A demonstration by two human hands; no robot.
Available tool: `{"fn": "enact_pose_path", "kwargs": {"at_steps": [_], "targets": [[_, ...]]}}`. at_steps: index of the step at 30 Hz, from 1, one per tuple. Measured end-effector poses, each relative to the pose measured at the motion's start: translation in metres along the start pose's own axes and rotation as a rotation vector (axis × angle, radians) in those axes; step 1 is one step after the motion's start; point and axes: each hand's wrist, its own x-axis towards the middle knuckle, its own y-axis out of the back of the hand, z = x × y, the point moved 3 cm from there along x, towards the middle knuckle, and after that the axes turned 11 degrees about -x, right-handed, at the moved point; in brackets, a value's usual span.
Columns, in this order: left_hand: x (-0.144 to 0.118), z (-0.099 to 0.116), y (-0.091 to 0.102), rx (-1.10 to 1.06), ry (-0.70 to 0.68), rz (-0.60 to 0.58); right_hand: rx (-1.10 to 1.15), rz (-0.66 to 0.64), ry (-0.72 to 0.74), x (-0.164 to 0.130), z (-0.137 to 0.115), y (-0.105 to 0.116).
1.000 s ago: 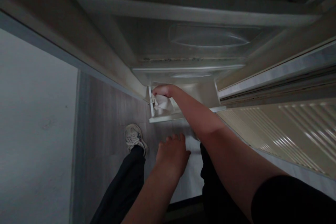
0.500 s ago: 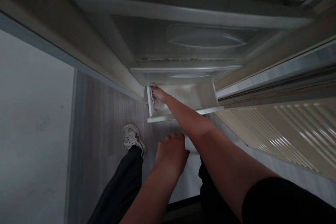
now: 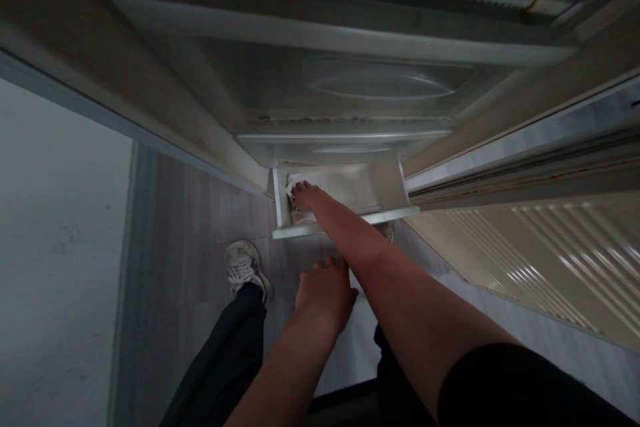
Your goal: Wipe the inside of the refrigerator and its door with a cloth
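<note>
Inside the pulled-out bottom drawer (image 3: pixel 390 183) of a fridge, my right hand (image 3: pixel 305 197) presses a crumpled white cloth (image 3: pixel 295 181) at the left end. The cloth could also be a tissue; part of it lies under my fingers. My right forearm reaches over the drawer's front edge. My left hand (image 3: pixel 323 290) hangs in front of the drawer, palm down and apart from it. Its fingers are loosely bent with the thumb out to the side, and nothing shows in them.
Higher up in the fridge is a clear drawer front (image 3: pixel 385 80) with a moulded handle. The ribbed fridge door (image 3: pixel 525 247) stands swung out on the right. A white wall (image 3: pixel 55 233) runs along the left. My shoe (image 3: pixel 245 267) rests on the grey wood-look floor (image 3: pixel 190 213).
My right hand has moved slightly down from the drawer's back left corner toward its front, with more of the white cloth showing. The left hand stays nearly still.
</note>
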Motion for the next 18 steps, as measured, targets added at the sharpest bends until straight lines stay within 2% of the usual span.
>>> {"fn": "enact_pose_path", "kwargs": {"at_steps": [4, 8, 11, 13, 16, 18], "targets": [[0.003, 0.001, -0.004, 0.014, 0.005, -0.018, -0.302, 0.122, -0.042, -0.004, 0.024, 0.001], [0.004, 0.002, -0.004, 0.018, 0.030, -0.015, -0.425, 0.107, -0.112, -0.017, 0.058, 0.012], [0.005, 0.004, -0.004, 0.017, 0.012, -0.009, -0.474, 0.154, -0.193, -0.037, 0.083, 0.020], [0.004, 0.005, -0.006, 0.016, 0.006, -0.010, -0.486, 0.168, -0.312, -0.052, 0.102, 0.025], [0.003, 0.004, -0.007, 0.009, 0.006, 0.004, -0.474, 0.117, -0.560, -0.073, 0.135, 0.031], [0.002, 0.004, -0.007, 0.003, -0.002, 0.012, -0.465, 0.089, -0.633, -0.079, 0.150, 0.036]]}}
